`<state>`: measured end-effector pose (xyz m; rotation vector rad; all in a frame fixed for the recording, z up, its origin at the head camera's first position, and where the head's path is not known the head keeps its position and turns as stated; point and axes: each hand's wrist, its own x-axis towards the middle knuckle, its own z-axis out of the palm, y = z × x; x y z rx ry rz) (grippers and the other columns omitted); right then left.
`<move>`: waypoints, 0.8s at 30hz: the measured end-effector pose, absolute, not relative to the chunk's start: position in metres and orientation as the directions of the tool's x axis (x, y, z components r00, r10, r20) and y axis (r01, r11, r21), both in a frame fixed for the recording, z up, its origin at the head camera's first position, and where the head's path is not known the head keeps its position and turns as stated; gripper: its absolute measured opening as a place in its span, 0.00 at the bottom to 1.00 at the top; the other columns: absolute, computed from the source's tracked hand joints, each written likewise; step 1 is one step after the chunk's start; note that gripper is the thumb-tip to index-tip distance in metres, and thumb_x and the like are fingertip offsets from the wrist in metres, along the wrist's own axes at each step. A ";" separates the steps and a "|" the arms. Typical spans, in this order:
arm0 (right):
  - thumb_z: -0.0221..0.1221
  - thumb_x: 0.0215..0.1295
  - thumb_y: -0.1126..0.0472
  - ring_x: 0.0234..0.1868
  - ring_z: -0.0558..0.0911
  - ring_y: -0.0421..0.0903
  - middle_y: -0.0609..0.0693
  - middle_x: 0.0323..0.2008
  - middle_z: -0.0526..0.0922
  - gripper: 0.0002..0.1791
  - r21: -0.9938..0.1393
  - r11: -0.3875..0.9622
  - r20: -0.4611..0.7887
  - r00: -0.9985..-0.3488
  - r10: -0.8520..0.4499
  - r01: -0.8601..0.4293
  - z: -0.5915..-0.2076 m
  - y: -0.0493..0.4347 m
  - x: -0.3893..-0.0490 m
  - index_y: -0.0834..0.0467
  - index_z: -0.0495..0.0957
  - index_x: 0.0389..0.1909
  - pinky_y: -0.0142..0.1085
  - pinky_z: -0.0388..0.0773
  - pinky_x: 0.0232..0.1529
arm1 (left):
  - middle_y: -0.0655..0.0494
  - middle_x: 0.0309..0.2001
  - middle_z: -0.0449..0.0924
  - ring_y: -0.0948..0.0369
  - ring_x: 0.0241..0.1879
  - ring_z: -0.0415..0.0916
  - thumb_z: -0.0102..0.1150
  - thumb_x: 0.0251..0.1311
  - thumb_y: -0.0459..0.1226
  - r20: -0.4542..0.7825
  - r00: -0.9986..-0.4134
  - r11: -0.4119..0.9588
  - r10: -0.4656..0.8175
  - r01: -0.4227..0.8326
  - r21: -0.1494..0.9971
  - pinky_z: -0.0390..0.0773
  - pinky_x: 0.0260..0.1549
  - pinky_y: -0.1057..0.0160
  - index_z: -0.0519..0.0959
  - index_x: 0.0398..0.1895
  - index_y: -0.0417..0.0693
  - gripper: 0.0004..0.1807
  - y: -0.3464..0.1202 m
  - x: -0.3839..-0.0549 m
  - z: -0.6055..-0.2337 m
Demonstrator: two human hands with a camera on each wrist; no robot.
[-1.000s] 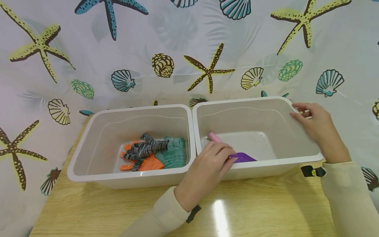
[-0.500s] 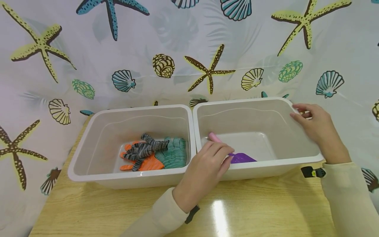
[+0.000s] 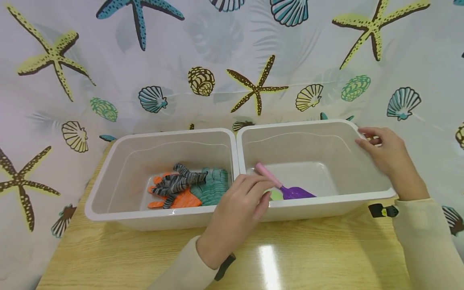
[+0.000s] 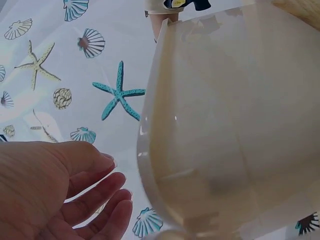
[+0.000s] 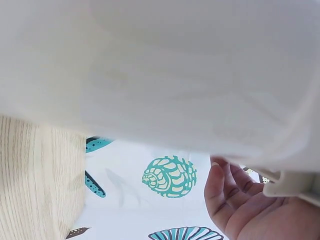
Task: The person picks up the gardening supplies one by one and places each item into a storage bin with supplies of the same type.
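Observation:
In the head view, a toy shovel (image 3: 296,193) with a pink handle and purple blade lies in the right white plastic bin (image 3: 319,199). Beside the blade, a light green thing (image 3: 276,195) shows only in part. My left hand (image 3: 235,209) hovers over the near rim where the bins meet, fingers loosely bent. The left wrist view has this hand (image 4: 75,192) holding nothing. My right hand (image 3: 389,155) holds the right bin's right rim. From the right wrist view, its fingers (image 5: 216,185) are near the rim, partly hidden by the bin wall.
The left white bin (image 3: 137,217) holds a grey striped glove (image 3: 177,183), an orange glove (image 3: 186,199) and a teal knitted piece (image 3: 212,189). Both bins stand side by side on a wooden table (image 3: 145,257). A patterned cloth (image 3: 217,36) hangs behind them.
My left hand has drawn back left and down from the shovel, uncovering the full pink handle and the green thing. My right hand has stayed at the rim.

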<state>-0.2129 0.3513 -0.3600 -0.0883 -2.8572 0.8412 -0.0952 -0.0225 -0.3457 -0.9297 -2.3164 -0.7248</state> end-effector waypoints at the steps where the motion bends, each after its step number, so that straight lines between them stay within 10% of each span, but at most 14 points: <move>1: 0.48 0.60 0.41 0.44 0.68 0.57 0.61 0.49 0.66 0.31 -0.541 0.841 0.138 -0.985 0.101 0.010 -0.360 0.351 -0.213 0.58 0.66 0.58 0.44 0.72 0.29 | 0.61 0.42 0.75 0.63 0.44 0.68 0.54 0.54 0.34 0.645 -0.623 0.621 0.444 0.732 0.280 0.65 0.46 0.71 0.77 0.40 0.49 0.10 -0.025 -0.094 -0.345; 19: 0.47 0.62 0.44 0.44 0.68 0.57 0.62 0.48 0.67 0.29 -0.516 0.856 0.191 -0.980 0.062 -0.046 -0.357 0.347 -0.211 0.59 0.66 0.58 0.47 0.68 0.33 | 0.54 0.41 0.77 0.54 0.41 0.71 0.57 0.50 0.35 0.754 -0.611 0.725 0.243 0.630 0.277 0.69 0.43 0.61 0.78 0.40 0.42 0.13 -0.110 -0.081 -0.345; 24: 0.50 0.62 0.50 0.39 0.71 0.43 0.56 0.42 0.73 0.21 -0.496 0.859 0.407 -0.908 0.101 -0.126 -0.355 0.344 -0.208 0.58 0.73 0.52 0.27 0.65 0.33 | 0.51 0.41 0.77 0.52 0.43 0.71 0.53 0.55 0.40 0.782 -0.588 0.748 0.207 0.610 0.261 0.68 0.45 0.58 0.77 0.42 0.40 0.15 -0.139 -0.081 -0.341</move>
